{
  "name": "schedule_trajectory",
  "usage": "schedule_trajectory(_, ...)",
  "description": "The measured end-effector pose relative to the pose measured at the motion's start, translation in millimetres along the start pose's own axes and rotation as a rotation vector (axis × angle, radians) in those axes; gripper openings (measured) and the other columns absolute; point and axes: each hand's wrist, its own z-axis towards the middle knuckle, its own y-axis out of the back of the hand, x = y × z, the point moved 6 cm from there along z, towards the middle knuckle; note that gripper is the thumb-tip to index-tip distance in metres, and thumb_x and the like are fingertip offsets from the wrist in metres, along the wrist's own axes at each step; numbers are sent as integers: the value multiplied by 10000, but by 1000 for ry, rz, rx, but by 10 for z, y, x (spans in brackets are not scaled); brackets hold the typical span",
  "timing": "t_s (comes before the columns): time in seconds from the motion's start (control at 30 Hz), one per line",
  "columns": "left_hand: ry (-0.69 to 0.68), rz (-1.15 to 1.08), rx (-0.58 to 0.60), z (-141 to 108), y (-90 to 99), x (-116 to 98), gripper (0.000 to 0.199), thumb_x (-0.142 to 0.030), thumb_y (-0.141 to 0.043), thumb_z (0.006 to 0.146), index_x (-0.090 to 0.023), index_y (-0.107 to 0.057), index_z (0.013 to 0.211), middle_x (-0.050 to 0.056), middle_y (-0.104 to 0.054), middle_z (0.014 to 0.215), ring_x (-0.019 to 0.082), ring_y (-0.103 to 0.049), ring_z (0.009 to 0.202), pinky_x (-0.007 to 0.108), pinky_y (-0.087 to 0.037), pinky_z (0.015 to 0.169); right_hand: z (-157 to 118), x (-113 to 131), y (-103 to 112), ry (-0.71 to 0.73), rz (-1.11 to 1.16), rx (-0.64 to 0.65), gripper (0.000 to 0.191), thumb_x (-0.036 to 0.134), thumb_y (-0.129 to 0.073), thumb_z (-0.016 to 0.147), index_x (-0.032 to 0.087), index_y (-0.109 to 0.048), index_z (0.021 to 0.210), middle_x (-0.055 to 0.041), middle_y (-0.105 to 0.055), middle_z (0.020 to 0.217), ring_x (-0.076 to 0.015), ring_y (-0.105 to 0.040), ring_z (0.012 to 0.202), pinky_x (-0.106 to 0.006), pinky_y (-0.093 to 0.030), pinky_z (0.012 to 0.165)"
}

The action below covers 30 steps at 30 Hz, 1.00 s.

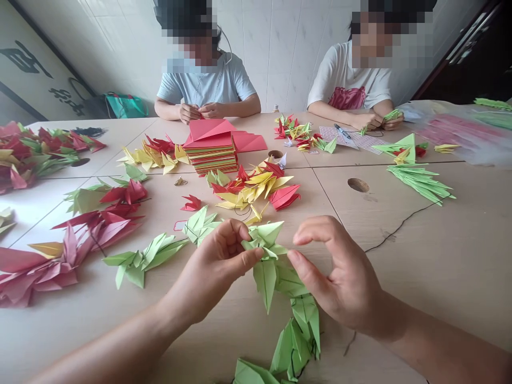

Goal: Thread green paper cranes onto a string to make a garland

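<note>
A: Your left hand?
B: Pinching one folded paper piece between thumb and forefinger, above the table.
A: How does the piece look?
B: Pale green, crisp creases, pointed flaps splayed like petals, one tip aimed toward your right hand.
A: And that right hand?
B: Just beside the piece, thumb and forefinger curved apart. Can't tell whether your thumb touches the flap tip.
A: Nearby?
B: Below the piece, a chain of similar green folds curves toward you. Dark thread lies past your right hand. Ahead, a loose heap of red and yellow folds; behind, a stack of coloured paper.
</note>
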Motion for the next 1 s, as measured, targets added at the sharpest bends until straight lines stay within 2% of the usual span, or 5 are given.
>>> schedule_trajectory(0.2, 4, -18, -34, 11, 33, 20, 211, -255, -704, 832, -204, -500, 827, -72, -501, 679, 67, -432, 602, 172, -392, 542, -52, 121, -152, 283, -174, 213, 230, 32, -544, 789, 155, -577, 981, -67, -617, 883, -210, -547, 829, -380, -435, 732)
schedule_trajectory(0.37, 39, -86, 11, 0, -7, 5, 189, -230, -693, 848, -195, -509, 825, -65, -532, 697, 64, -491, 625, 177, -430, 583, -66, 128, -185, 329, -341, 262, 206, 61, -536, 853, 189, -643, 973, -65, -640, 912, -212, -561, 855, -372, -430, 751)
schedule_trajectory(0.63, -16, -49, -43, 7, 34, -9, 92, -259, -587, 926, -216, -514, 891, -59, -550, 715, 77, -524, 666, 180, -448, 604, -3, 31, -98, 108, -147, 130, 78, 118, -552, 909, 186, -569, 876, -35, -644, 804, -182, -563, 769, -331, -424, 718)
schedule_trajectory(0.83, -63, 178, -64, -53, 15, -77, 136, -324, -559, 939, -236, -512, 1032, -28, -575, 872, 98, -537, 739, 228, -467, 684, 19, -50, -66, -66, -110, 86, 94, 135, -559, 902, 179, -552, 819, -24, -603, 736, -172, -569, 725, -316, -427, 691)
schedule_trajectory(1.0, -90, 234, 10, -91, -40, -119, 126, -323, -584, 919, -213, -535, 880, -35, -526, 796, 101, -492, 693, 226, -428, 632, -5, -70, -52, -98, -123, 63, 107, 152, -562, 892, 186, -550, 791, -5, -585, 710, -163, -562, 700, -307, -422, 677)
